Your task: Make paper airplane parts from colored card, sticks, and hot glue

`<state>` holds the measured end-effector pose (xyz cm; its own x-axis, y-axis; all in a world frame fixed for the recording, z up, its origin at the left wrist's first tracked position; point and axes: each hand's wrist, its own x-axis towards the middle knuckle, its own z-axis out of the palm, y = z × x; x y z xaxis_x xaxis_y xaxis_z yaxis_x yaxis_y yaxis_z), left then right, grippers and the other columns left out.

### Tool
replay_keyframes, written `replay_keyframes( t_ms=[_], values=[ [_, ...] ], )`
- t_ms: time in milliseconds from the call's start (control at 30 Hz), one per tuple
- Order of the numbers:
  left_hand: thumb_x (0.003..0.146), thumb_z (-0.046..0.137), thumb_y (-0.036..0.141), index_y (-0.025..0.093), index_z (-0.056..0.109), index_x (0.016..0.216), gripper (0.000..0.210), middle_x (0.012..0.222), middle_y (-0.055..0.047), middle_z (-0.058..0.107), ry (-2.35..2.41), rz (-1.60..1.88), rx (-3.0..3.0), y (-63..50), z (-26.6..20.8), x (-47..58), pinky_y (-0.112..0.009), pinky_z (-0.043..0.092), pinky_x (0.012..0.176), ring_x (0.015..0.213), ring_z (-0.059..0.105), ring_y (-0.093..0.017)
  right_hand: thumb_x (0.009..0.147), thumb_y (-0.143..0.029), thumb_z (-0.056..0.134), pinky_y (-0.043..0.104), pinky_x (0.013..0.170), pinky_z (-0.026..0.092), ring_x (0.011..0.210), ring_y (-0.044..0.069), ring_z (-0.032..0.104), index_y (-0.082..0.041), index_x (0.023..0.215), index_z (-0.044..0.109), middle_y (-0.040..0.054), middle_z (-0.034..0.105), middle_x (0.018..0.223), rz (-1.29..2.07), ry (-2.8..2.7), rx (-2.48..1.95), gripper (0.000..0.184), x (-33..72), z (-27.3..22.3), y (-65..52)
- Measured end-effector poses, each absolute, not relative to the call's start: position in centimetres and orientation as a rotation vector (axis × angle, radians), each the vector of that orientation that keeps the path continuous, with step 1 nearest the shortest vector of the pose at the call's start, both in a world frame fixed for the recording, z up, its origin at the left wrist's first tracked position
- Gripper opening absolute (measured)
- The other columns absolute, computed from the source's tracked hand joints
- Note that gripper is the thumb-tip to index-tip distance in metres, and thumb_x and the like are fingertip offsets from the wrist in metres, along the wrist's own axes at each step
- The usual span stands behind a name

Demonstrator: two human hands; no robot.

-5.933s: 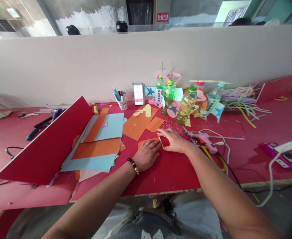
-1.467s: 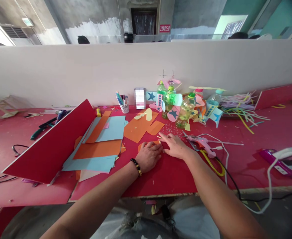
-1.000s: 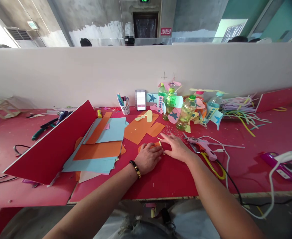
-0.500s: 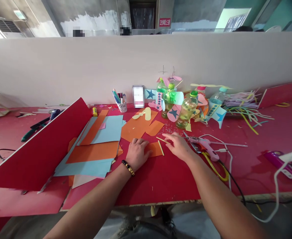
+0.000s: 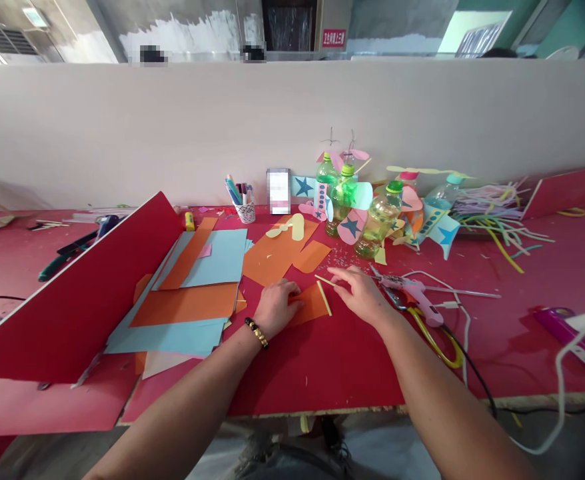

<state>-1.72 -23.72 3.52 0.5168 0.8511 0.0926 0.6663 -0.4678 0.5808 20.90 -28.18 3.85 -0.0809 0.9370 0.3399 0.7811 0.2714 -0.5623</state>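
My left hand, with a beaded bracelet at the wrist, rests on the table with its fingers curled over the left part of a small orange paper piece. A thin pale-yellow strip lies along that paper's right edge. Between the thumb and fingers of my right hand is a second thin yellow stick, its free end pointing left above the paper. The index finger of this hand stretches out. Close by on the right lie a pink glue gun and yellow-handled scissors.
Blue sheets and orange sheets are stacked at left, beside a standing red board. Orange offcuts, a pen cup and decorated bottles stand or lie behind. White cables run along the right.
The small orange paper has turned slightly under my left hand, whose fingers have drawn in a little. My right hand keeps the stick almost in place. The view has shifted slightly.
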Motion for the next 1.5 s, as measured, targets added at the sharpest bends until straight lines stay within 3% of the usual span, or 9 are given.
replay_keyframes(
  t_ms=[67,200,333,500,700,867,1133,1500],
  values=[
    [0.076,0.061,0.028,0.018,0.060,0.076,0.010,0.078,-0.002,0.061,1.174,0.613,2.111,-23.5,3.6,-2.0,-0.027,0.040,0.066,0.072,0.054,-0.016,0.082,-0.016,0.052,0.037,0.086,0.049,0.089,0.020,0.062,-0.021,0.118,0.061,0.0072,0.068,0.092,0.394,-1.818,-1.553,0.037,20.9,4.1,-28.3],
    [0.073,0.065,0.038,0.016,0.055,0.072,0.025,0.064,0.003,0.052,1.019,0.751,1.635,-23.6,3.7,-2.1,-0.021,0.035,0.054,0.057,0.045,-0.009,0.088,-0.035,0.050,0.037,0.084,0.051,0.092,0.021,0.065,-0.020,0.113,0.063,0.0087,0.070,0.099,0.810,-1.584,-1.440,0.032,20.7,5.0,-28.6],
    [0.069,0.071,0.043,0.015,0.051,0.076,0.035,0.063,0.004,0.051,0.876,0.809,1.260,-24.1,3.7,-1.9,-0.019,0.036,0.051,0.053,0.044,-0.007,0.080,-0.043,0.062,0.035,0.082,0.050,0.091,0.022,0.064,-0.019,0.108,0.065,0.0072,0.070,0.100,1.028,-1.547,-1.341,0.037,20.3,5.5,-29.0],
    [0.069,0.074,0.041,0.013,0.055,0.080,0.035,0.073,0.001,0.056,0.783,0.786,1.235,-24.4,4.3,-1.9,-0.019,0.040,0.058,0.062,0.050,-0.008,0.079,-0.037,0.062,0.029,0.070,0.048,0.073,0.017,0.062,-0.017,0.090,0.068,0.0026,0.069,0.081,0.978,-1.548,-1.349,0.023,19.7,5.7,-29.2],
    [0.068,0.076,0.035,0.015,0.063,0.096,0.037,0.087,-0.003,0.062,0.655,0.763,1.355,-24.5,5.2,-2.2,-0.023,0.044,0.073,0.080,0.056,-0.013,0.079,-0.032,0.062,0.023,0.059,0.044,0.063,0.013,0.057,-0.018,0.086,0.070,-0.0005,0.066,0.071,1.009,-1.671,-1.342,0.017,18.3,6.3,-29.9],
    [0.073,0.071,0.039,0.012,0.069,0.082,0.028,0.080,-0.006,0.067,0.690,0.762,1.501,-24.7,4.9,-1.9,-0.026,0.044,0.073,0.075,0.058,-0.015,0.079,-0.027,0.061,0.025,0.066,0.048,0.072,0.016,0.061,-0.020,0.087,0.070,0.0011,0.070,0.080,0.915,-1.750,-1.343,0.014,17.4,6.6,-30.1],
    [0.072,0.072,0.039,0.012,0.070,0.081,0.028,0.077,-0.007,0.069,0.771,0.827,1.484,-25.1,5.0,-1.9,-0.026,0.046,0.069,0.071,0.060,-0.015,0.080,-0.031,0.062,0.030,0.075,0.049,0.077,0.018,0.064,-0.021,0.085,0.071,0.0024,0.072,0.081,0.824,-1.692,-1.360,0.014,17.4,6.4,-30.1],
    [0.073,0.072,0.035,0.012,0.072,0.079,0.024,0.078,-0.008,0.070,0.723,0.829,1.437,-25.3,5.1,-2.0,-0.026,0.047,0.068,0.070,0.061,-0.016,0.081,-0.030,0.061,0.029,0.071,0.049,0.070,0.017,0.063,-0.022,0.079,0.072,0.0014,0.071,0.075,0.777,-1.734,-1.309,0.014,17.2,6.7,-30.4]
  ],
)
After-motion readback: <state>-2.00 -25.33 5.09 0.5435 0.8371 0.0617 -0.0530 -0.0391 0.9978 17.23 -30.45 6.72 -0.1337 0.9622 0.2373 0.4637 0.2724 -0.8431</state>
